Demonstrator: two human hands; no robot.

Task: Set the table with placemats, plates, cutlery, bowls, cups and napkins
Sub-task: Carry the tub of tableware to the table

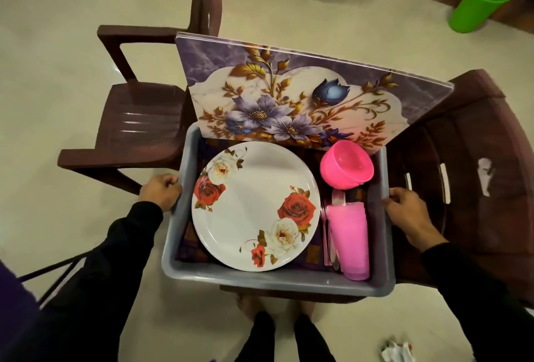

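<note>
A grey plastic tub (268, 278) is carried in front of me. My left hand (160, 191) grips its left rim and my right hand (407, 211) grips its right rim. Inside lies a white plate with red and white roses (254, 205) on a purple patterned cloth (187, 243). To its right are a pink bowl (346, 163), tilted on its side, a pink cup (351, 240) lying down, and pink cutlery (328, 234) partly hidden beside the cup. Floral placemats (289, 96) stand upright against the tub's far end.
A dark brown plastic chair (144, 119) stands at the left, another brown chair (474, 176) at the right under the tub's side. A green cup (479, 5) stands on a wooden surface at the upper right. Pale tiled floor (57, 44) lies all around; my feet show below.
</note>
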